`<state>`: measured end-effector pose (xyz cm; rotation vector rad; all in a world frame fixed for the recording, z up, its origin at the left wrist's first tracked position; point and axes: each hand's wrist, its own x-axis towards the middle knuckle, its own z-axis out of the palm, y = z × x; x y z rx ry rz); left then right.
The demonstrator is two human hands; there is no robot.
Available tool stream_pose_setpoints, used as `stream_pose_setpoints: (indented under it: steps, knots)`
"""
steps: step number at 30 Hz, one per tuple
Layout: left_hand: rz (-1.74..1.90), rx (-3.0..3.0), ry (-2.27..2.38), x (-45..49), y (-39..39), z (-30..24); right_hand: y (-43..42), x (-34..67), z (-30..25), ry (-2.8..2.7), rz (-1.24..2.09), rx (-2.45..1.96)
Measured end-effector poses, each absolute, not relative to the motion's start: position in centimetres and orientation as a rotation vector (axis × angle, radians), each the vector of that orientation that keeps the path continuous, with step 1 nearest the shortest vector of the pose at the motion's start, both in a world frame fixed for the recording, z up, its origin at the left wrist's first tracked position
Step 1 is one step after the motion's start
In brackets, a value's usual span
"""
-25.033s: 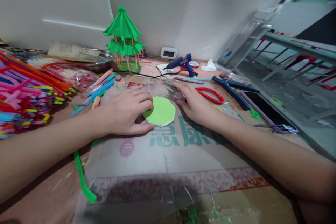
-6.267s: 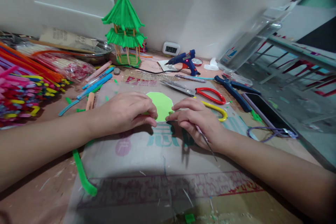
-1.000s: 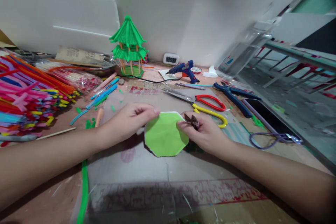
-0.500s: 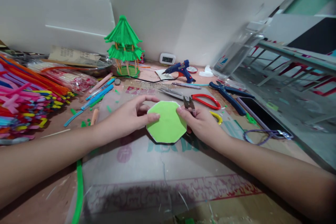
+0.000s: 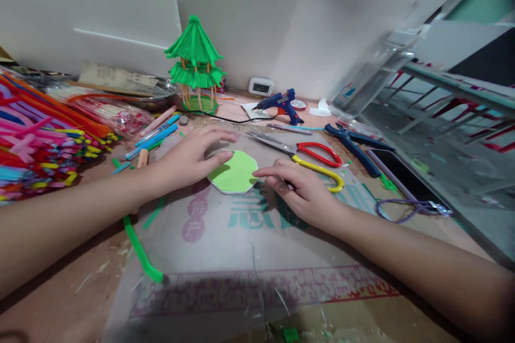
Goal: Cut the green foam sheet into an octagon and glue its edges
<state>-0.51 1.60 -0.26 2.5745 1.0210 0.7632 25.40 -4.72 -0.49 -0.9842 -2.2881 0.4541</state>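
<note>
A lime-green octagonal card [image 5: 234, 174] with a pale edge lies flat on the printed sheet [image 5: 225, 257]. My left hand [image 5: 201, 155] is open over its left side, fingers stretched out and the thumb at the card's upper edge. From the right, my right hand [image 5: 300, 187] points its index finger at the card's right edge. The other fingers of that hand are curled around something, of which only a small dark tip shows. Just behind it lie scissors [image 5: 319, 154] with one red and one yellow handle.
A green model pagoda [image 5: 195, 59] stands at the back beside a blue glue gun [image 5: 281, 104] and a small clock [image 5: 260, 86]. Bundled pipe cleaners [image 5: 40, 155] fill the left. Blue-handled pliers [image 5: 354, 150] and a phone [image 5: 406, 177] lie right; a green strip [image 5: 140, 252] lies front left.
The card has gone from being held up between both hands to lying on the sheet, further left. My left hand has let go of it. Metal jaws seen at my right hand are now hidden.
</note>
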Motion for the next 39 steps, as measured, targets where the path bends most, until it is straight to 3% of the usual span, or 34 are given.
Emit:
stream_pose_setpoints:
  steps: [6, 15, 20, 31, 39]
  knots:
    - [0.511, 2.651, 0.807, -0.8, 1.1, -0.4, -4.8, 25.9, -0.7, -2.484, 0.346, -0.895]
    - [0.593, 2.681, 0.76, -0.3, 1.4, -1.5, -5.1, 25.7, -0.7, -2.572, 0.198, -0.839]
    - [0.719, 2.685, 0.808, -0.5, 1.3, -1.1, -5.2, 25.7, -0.6, -2.611, 0.238, -0.865]
    - [0.578, 2.656, 0.516, -0.5, 0.5, -0.2, -5.2, 25.5, -0.8, -2.381, 0.453, -0.976]
    - [0.504, 2.633, 0.404, -0.7, 0.5, 0.2, -5.1, 25.5, -0.7, -2.462, 0.363, -0.897]
